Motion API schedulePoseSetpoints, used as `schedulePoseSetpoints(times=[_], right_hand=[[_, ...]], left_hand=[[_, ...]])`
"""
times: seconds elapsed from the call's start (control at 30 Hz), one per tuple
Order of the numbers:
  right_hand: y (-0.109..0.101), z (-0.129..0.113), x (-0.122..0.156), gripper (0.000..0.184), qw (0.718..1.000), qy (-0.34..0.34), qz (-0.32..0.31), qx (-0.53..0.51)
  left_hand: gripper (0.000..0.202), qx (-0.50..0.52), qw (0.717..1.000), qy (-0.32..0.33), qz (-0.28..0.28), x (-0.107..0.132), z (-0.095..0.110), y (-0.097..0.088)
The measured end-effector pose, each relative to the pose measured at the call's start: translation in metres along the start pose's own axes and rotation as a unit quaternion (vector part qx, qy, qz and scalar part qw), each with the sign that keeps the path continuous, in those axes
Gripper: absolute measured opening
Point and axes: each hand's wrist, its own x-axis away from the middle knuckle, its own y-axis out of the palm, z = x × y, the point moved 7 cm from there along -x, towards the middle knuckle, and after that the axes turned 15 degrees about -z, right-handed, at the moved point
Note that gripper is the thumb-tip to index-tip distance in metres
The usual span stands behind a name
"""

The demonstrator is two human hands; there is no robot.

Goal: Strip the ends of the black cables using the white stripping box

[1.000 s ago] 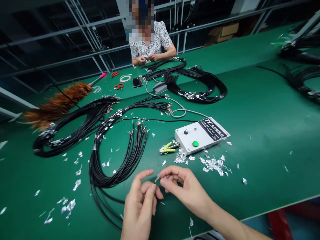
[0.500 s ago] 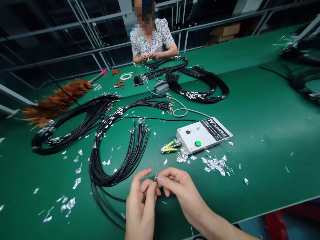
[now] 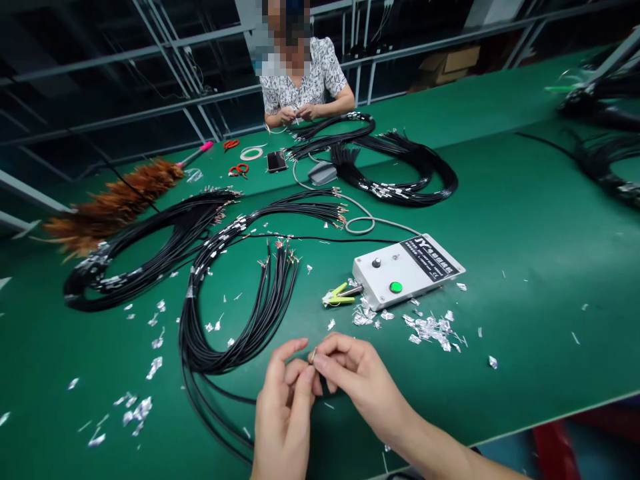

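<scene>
My left hand [image 3: 287, 397] is closed in a pinch on the end of a black cable [image 3: 220, 395], whose length runs out to the left. The fingertips of my right hand [image 3: 353, 373] meet it and pinch the thin bare wire end [image 3: 314, 355] that pokes up between the two hands. Fingers hide most of that end. Just left of my hands lies a looped bundle of black cables [image 3: 187, 330] with stripped copper ends. Beyond them stands a white control box [image 3: 385, 283] with a green button and a yellow-green clip [image 3: 340, 295] on its shaft.
Foil scraps [image 3: 433, 328] litter the green table [image 3: 530, 280]. More cable coils [image 3: 440, 167], a grey pedal [image 3: 323, 173], red-handled scissors [image 3: 240, 170] and a brown feather duster [image 3: 120, 200] lie farther back. A person in a patterned shirt [image 3: 313, 83] works across the table.
My right fingertips have shifted slightly over the wire end, covering more of it. My left hand has moved a little to the right. Elsewhere the table looks the same.
</scene>
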Motion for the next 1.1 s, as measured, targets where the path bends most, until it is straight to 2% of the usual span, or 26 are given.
schedulePoseSetpoints(times=[0.13,0.2,0.33,0.5,0.67,0.73,0.8,0.9,1.0,1.1], right_hand=[[-0.002,-0.001,0.002,0.033,0.998,-0.010,0.019,0.063],[-0.005,-0.003,0.005,0.030,0.994,-0.023,0.035,0.102],[-0.009,-0.001,0.008,0.022,0.990,-0.022,0.049,0.127],[-0.012,-0.007,0.010,0.020,0.975,-0.030,0.066,0.211],[-0.014,-0.019,0.013,0.019,0.945,-0.042,0.069,0.316],[-0.015,-0.016,0.012,0.018,0.958,-0.035,0.052,0.278],[-0.016,-0.009,0.010,0.020,0.980,-0.013,0.033,0.195],[-0.014,0.002,0.008,0.028,0.996,0.028,0.015,0.086],[-0.013,0.006,0.007,0.034,0.997,0.048,0.016,0.057],[-0.014,0.005,0.007,0.032,0.996,0.045,0.031,0.074]], left_hand=[[0.038,-0.044,0.999,0.008,-0.014,0.000,0.001,0.001],[0.034,-0.039,0.999,0.008,-0.013,-0.001,0.002,0.000],[0.027,-0.009,0.998,-0.005,-0.055,-0.009,0.000,0.001],[0.027,0.051,0.998,0.022,0.023,-0.014,-0.004,-0.007],[0.032,0.048,0.998,0.002,0.026,-0.013,-0.005,-0.005],[0.032,0.039,0.999,-0.012,0.004,-0.014,-0.004,-0.005],[0.032,0.024,0.999,-0.016,-0.041,-0.016,0.000,-0.001],[0.025,0.005,0.995,0.014,-0.098,-0.020,0.009,0.006],[0.017,0.018,0.995,0.036,-0.096,-0.022,0.010,0.007],[0.018,0.054,0.997,0.013,-0.053,-0.021,-0.001,0.003]])
